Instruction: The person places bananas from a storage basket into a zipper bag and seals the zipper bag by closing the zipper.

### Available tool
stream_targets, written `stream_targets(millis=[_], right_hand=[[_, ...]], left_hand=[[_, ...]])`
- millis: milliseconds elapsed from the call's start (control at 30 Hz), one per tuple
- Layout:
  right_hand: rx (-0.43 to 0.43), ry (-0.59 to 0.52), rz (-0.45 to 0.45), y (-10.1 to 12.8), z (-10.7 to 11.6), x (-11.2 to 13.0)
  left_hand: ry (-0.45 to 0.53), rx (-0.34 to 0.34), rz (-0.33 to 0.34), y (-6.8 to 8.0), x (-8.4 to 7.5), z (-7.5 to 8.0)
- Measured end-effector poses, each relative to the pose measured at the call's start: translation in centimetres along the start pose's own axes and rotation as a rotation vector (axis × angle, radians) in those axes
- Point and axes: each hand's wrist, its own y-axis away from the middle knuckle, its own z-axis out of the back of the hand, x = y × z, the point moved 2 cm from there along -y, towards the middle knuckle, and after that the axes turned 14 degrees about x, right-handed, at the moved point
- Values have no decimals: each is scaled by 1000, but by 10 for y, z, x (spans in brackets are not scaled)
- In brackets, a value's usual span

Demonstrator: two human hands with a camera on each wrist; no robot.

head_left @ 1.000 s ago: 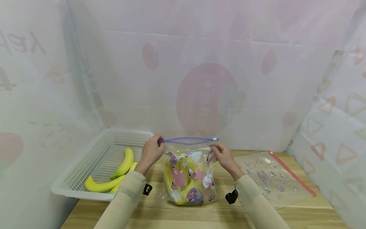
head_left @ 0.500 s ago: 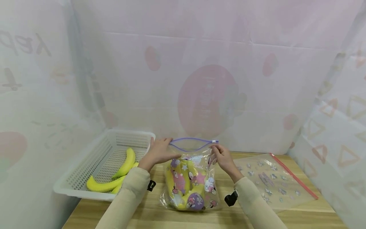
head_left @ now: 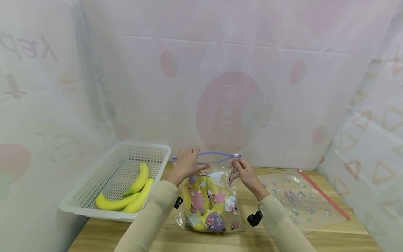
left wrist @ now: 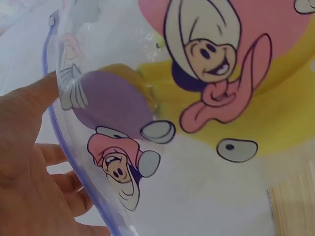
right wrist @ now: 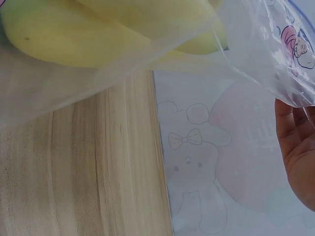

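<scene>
I see the bag (head_left: 209,196) upright mid-desk, its purple zip strip (head_left: 217,154) running left-right between my hands: left hand (head_left: 186,165) flat and open against it, right hand (head_left: 244,170) pinching its right end.

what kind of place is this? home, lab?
Probably a staged recording booth, not a home. Translucent printed sheets wall in a small wooden table on three sides. On it there is only a white basket of bananas, a zip bag held by both hands, and a spare bag.

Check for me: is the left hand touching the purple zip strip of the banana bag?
Touching. The left wrist view shows the left hand with its fingers behind and against the purple zip strip of the banana bag.
</scene>
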Motion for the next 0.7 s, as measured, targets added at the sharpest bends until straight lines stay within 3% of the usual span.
stream_targets(millis=[233,500,567,700], right_hand=[[-9,-62,-33,1,2,0],[27,-107,-28,3,0,3],[40,-134,-20,2,0,0],[30,-142,-27,2,0,0]], left_hand=[[62,5,-19,-6,-10,0],[259,60,-116,-11,-31,-4],[261,44,-141,-11,-36,-4],[147,-3,-189,-12,-39,-4]])
